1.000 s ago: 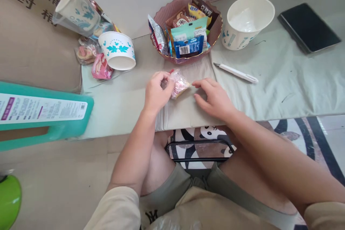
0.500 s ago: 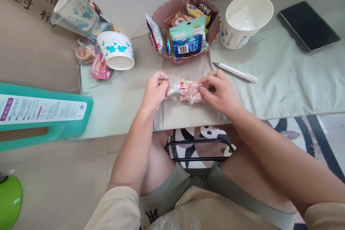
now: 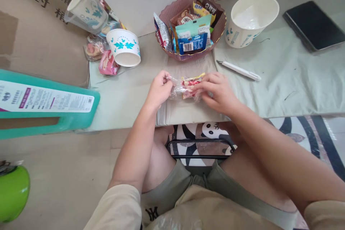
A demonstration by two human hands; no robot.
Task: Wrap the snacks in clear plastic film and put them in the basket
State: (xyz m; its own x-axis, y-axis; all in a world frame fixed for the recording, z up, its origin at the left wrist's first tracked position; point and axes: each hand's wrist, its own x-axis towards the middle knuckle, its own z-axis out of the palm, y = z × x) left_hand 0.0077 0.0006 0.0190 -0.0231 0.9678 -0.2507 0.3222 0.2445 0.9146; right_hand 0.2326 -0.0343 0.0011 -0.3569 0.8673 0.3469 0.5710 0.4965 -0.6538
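Crinkly clear plastic snack packet [image 3: 185,87] pinched between left hand [image 3: 159,90] and right hand [image 3: 218,91], above cloth-covered table [image 3: 283,79].

the cardboard box [image 3: 40,32] bears black characters including 封, a brown packet [image 3: 208,6] in the bowl [image 3: 168,10] reads 可可, and the white board [image 3: 151,3] carries faint handwriting, roughly "l2h".

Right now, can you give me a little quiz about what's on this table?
1. True or false: the left hand and the right hand both hold the snack packet.
2. What lies on the cloth to the right of the right hand? A spoon; B white pen-like tool; C scissors.
3. What colour is the bowl full of snacks?
Key: 1 true; 2 B; 3 pink.
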